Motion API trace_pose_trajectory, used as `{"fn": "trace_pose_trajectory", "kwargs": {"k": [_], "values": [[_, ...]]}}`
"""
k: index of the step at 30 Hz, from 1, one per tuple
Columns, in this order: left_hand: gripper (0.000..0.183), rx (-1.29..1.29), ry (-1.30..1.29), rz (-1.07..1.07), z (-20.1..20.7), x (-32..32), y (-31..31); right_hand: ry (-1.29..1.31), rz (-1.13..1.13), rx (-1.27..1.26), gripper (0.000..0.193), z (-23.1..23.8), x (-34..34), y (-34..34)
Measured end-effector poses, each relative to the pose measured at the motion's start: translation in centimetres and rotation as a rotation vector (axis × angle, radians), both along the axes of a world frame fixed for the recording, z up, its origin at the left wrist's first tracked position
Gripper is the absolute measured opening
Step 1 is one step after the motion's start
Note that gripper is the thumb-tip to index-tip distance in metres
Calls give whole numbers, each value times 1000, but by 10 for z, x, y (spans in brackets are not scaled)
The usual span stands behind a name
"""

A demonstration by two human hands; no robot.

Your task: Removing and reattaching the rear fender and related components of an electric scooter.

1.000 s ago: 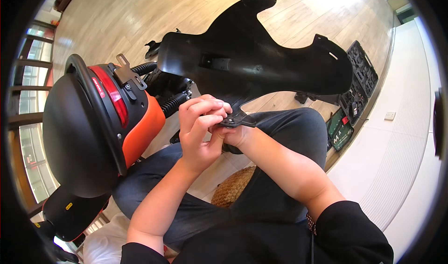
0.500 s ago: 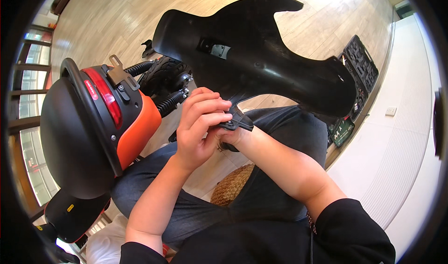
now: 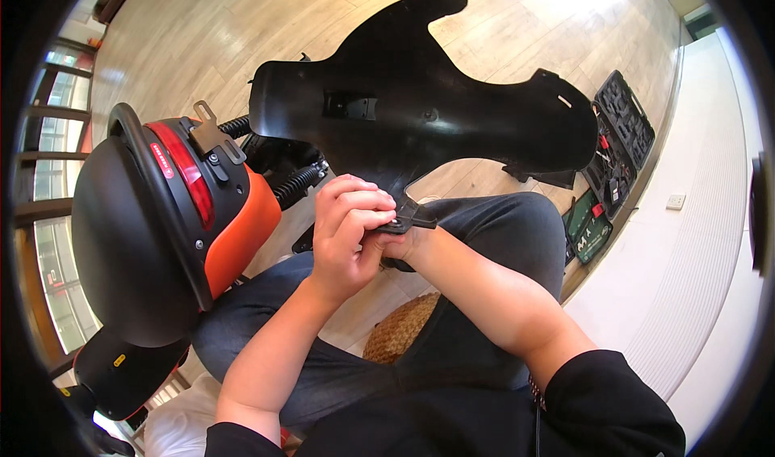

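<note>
Since the black moulded panel (image 3: pixel 476 122) spreads well beyond both hands, its near tab (image 3: pixel 415 216) is gripped by the left hand (image 3: pixel 343 227), fingers curled over and thumb below, probably so that the wide piece is steadied. The right hand (image 3: pixel 404 245) is mostly hidden under the tab; how far it is closed cannot be told. Left of the left hand, a small red sticker with white marks (image 3: pixel 161 160) is borne beside a red lamp (image 3: pixel 184 178).
</note>
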State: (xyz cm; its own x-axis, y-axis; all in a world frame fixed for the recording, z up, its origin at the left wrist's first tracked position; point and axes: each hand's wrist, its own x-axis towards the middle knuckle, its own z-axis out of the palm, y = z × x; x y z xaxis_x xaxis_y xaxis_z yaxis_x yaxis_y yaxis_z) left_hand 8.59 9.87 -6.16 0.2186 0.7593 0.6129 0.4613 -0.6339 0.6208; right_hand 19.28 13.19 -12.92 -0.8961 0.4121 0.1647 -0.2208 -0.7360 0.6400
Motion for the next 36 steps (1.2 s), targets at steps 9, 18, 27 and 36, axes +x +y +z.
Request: {"fn": "trace_pose_trajectory", "kwargs": {"k": [9,18,27,36], "values": [[36,-48,4,-68,12,1,9,79,-70,-262,17,10,-13,-5],[33,-64,34,-110,5,0,11,106,-37,-266,16,12,-10,-6],[30,-97,37,-18,5,6,4,147,5,-282,16,15,-28,-10],[28,-83,54,-2,7,6,4,186,41,-302,16,17,-29,-10]]}}
